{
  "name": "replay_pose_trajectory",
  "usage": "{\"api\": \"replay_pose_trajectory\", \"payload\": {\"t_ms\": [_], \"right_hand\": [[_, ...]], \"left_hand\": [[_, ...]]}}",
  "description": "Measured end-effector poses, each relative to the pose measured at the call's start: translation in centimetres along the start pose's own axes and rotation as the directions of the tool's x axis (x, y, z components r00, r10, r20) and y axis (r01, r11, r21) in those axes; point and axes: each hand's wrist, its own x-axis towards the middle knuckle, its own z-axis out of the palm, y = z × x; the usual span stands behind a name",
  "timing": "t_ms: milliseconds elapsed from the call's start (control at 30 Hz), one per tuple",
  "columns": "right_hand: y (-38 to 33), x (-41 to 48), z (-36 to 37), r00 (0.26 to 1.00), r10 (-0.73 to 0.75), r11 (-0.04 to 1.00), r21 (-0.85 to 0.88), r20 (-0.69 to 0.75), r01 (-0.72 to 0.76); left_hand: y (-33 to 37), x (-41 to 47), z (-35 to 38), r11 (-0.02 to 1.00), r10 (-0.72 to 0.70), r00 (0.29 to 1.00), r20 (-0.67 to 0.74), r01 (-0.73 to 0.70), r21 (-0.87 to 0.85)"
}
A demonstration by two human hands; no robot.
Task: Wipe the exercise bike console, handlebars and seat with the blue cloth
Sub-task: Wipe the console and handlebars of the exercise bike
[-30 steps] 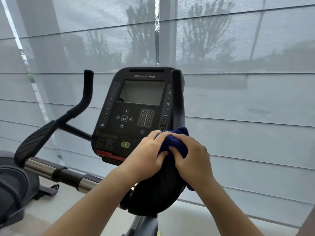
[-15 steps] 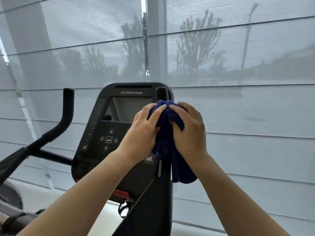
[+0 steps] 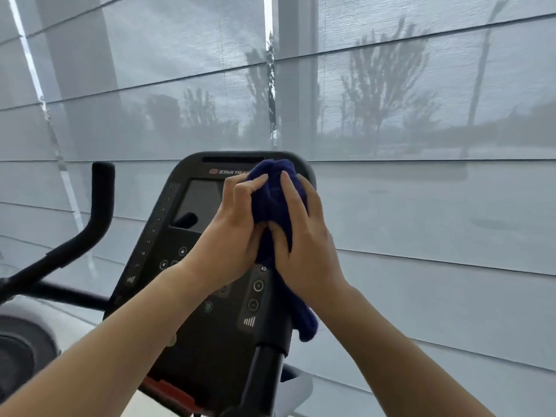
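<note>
While blue cloth [image 3: 269,203] bunches before console [image 3: 168,251], left hand [image 3: 231,236] grips it, right hand [image 3: 307,245] wraps it

one view only: wide-angle camera on the person's head, facing forward and a little down, toward the window blinds [image 3: 421,212]. near the console [image 3: 162,236]; blue cloth [image 3: 269,206] about mid-frame, forearms [image 3: 135,326] entering from the bottom edge.

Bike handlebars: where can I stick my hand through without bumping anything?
Between the left handlebar and the console is an open gap. The right side is crowded: left hand and right hand hold the blue cloth there.
</note>
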Motion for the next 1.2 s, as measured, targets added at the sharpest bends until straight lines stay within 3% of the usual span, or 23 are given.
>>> {"api": "replay_pose_trajectory", "payload": {"t_ms": [267,433,667,800,967,1033,1100,1200], "right_hand": [[-0.2,-0.9,-0.3,0.998,0.03,1.0,0.008,0.047,-0.03],[-0.6,-2.8,-1.1,0.989,0.071,0.997,0.013,0.13,-0.073],[-2.5,-6.1,-2.8,0.916,0.305,0.951,-0.026,0.262,-0.309],[-5.2,-7.8,-5.3,0.878,0.373,0.927,-0.097,0.298,-0.361],[-9.5,-9.4,-6.8,0.92,0.287,0.954,-0.169,0.266,-0.249],[-10.6,-10.1,-6.0,0.899,0.311,0.947,-0.176,0.308,-0.268],[-11.6,-11.2,-4.6,0.871,0.314,0.949,-0.102,0.379,-0.298],[-12.7,-13.0,-3.7,0.88,0.31,0.946,-0.029,0.359,-0.321]], "left_hand": [[0.5,-1.5,0.4,0.999,-0.038,0.998,0.049,0.037,0.009],[1.0,-3.8,0.1,0.999,-0.051,0.985,0.168,0.05,0.012],[2.5,-6.2,-2.3,0.986,-0.146,0.878,0.456,0.169,-0.009],[4.1,-7.7,-5.0,0.993,-0.098,0.833,0.545,0.118,-0.002],[5.3,-10.1,-9.7,0.983,-0.049,0.856,0.514,0.133,-0.129],[5.9,-11.5,-10.6,0.974,-0.052,0.856,0.514,0.156,-0.162],[6.7,-13.6,-10.7,0.97,-0.085,0.839,0.537,0.193,-0.15],[7.8,-16.9,-10.1,0.97,-0.158,0.851,0.501,0.229,-0.083]]}}
